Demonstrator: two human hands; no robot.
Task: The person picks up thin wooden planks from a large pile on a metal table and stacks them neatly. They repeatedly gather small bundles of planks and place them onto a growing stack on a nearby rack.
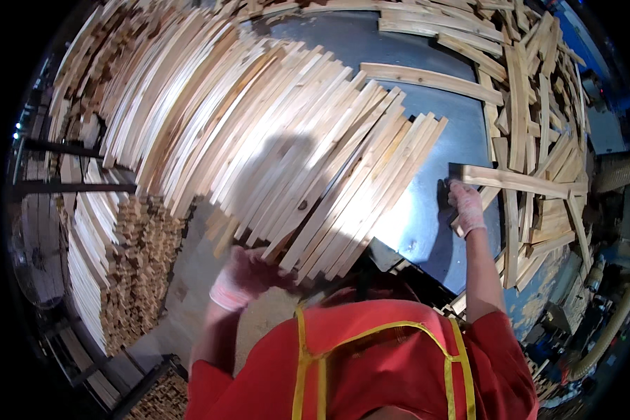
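Note:
Both my hands wear pale gloves with reddish patches. My left hand (248,276) is at the near ends of a wide row of light wooden strips (308,161), touching them. Its fingers are in shadow and blurred, partly hidden by the wood, so its grip does not show. My right hand (467,204) reaches out over the blue-grey metal table (416,210). Its fingers are closed at the left end of a wooden strip (521,180), which stretches rightward over a jumbled heap. The row's strips lie side by side, slanting away from me, some with knots or dark edges.
A loose heap of wooden pieces (539,126) covers the right side. Another strip (427,78) lies across the table's far part. At left stands a tall stack of strips (136,269), cut ends facing me, beside dark metal bars (77,187). A ribbed hose (612,325) runs at right.

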